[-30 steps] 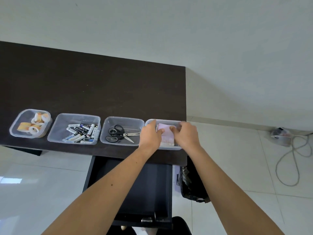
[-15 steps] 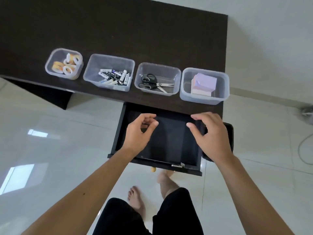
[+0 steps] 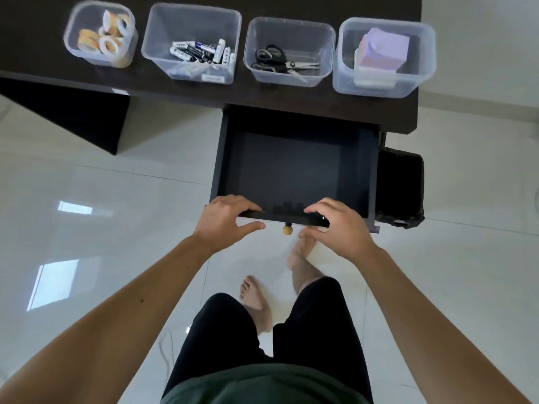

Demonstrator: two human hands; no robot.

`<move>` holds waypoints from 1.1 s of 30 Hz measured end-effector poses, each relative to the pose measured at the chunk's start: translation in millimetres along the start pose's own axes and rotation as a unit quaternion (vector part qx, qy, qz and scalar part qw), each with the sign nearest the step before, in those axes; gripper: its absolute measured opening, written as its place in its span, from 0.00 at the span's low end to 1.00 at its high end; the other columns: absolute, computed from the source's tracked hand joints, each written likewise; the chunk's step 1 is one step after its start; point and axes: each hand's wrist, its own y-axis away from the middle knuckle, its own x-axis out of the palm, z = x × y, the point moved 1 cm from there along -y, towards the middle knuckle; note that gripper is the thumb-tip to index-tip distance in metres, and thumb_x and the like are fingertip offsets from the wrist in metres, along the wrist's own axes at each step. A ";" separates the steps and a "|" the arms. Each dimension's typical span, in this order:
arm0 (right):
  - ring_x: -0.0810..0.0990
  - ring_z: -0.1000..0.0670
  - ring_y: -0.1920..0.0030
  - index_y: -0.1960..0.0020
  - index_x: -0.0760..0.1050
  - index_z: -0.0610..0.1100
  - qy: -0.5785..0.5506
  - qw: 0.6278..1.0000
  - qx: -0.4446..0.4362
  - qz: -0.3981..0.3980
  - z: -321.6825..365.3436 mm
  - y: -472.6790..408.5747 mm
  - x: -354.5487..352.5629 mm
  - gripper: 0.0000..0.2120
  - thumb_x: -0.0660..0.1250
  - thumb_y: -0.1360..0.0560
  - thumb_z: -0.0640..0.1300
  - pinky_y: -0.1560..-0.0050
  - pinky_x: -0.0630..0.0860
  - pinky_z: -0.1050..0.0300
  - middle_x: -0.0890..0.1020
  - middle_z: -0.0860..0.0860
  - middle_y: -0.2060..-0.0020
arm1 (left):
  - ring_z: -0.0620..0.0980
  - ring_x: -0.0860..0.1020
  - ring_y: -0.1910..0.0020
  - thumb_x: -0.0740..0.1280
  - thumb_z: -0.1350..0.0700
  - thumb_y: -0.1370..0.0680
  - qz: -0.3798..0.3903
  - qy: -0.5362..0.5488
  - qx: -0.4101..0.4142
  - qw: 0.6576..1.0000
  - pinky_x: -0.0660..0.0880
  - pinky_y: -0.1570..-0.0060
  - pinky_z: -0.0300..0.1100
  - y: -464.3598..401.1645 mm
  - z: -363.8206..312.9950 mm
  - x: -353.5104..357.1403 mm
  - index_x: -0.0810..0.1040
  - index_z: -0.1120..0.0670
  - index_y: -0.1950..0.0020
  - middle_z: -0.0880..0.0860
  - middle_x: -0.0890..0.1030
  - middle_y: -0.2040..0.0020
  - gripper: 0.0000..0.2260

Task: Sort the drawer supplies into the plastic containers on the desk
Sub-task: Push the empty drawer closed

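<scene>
The dark drawer (image 3: 294, 167) stands pulled out below the desk, and its inside looks bare. My left hand (image 3: 226, 218) and my right hand (image 3: 339, 225) both grip its front panel, either side of a small wooden knob (image 3: 287, 230). Along the desk edge (image 3: 175, 96) stand several clear plastic containers. The leftmost one (image 3: 71, 45) has tape rolls (image 3: 106, 39). Beside it, a larger tub (image 3: 192, 16) has batteries (image 3: 201, 52). The third (image 3: 291, 26) contains black scissors (image 3: 275, 59). The rightmost (image 3: 424, 53) has a purple note pad block (image 3: 382, 52).
A black bin (image 3: 401, 188) stands on the floor to the right of the drawer. The desk's dark side panel (image 3: 87, 121) reaches the floor at the left. My bare feet and legs are on the white tiled floor (image 3: 102, 214) under the drawer front.
My hands left the note pad in the rightmost container, came down over the drawer and now grip its front panel. The view tilted down towards the floor.
</scene>
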 end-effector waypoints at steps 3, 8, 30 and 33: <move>0.83 0.50 0.49 0.44 0.85 0.49 0.036 0.997 -0.031 -0.058 -5.9 2.2 10.0 0.18 0.78 0.27 0.59 0.53 0.77 0.55 0.84 0.58 0.51 | 0.48 0.83 0.50 0.76 0.45 0.23 -0.029 -0.017 0.028 0.999 0.79 0.48 0.43 -0.6 2.1 4.5 0.87 0.48 0.42 0.45 0.86 0.49 0.12; 0.83 0.51 0.56 0.49 0.87 0.48 0.038 0.986 -0.083 -0.141 -7.8 -1.1 8.4 0.14 0.79 0.27 0.57 0.60 0.79 0.55 0.85 0.57 0.56 | 0.48 0.84 0.52 0.78 0.47 0.24 -0.081 -0.006 0.053 0.995 0.72 0.49 0.38 -8.1 4.9 2.4 0.88 0.50 0.44 0.46 0.87 0.51 0.11; 0.70 0.36 0.26 0.25 0.73 0.43 0.153 0.931 0.001 -0.332 -15.4 -128.1 -47.7 0.47 0.79 0.35 0.67 0.23 0.64 0.38 0.73 0.40 0.27 | 0.63 0.72 0.27 0.85 0.46 0.33 -0.229 -0.090 0.133 0.960 0.64 0.21 0.59 -163.0 26.6 -40.2 0.73 0.61 0.24 0.60 0.76 0.30 0.43; 0.74 0.37 0.30 0.29 0.78 0.41 0.132 0.922 -0.010 -0.364 -21.3 -136.4 -46.0 0.44 0.82 0.37 0.66 0.27 0.70 0.39 0.78 0.42 0.32 | 0.60 0.75 0.32 0.84 0.45 0.32 -0.264 -0.096 0.143 0.949 0.69 0.25 0.59 -170.2 33.2 -36.4 0.76 0.59 0.27 0.59 0.79 0.33 0.39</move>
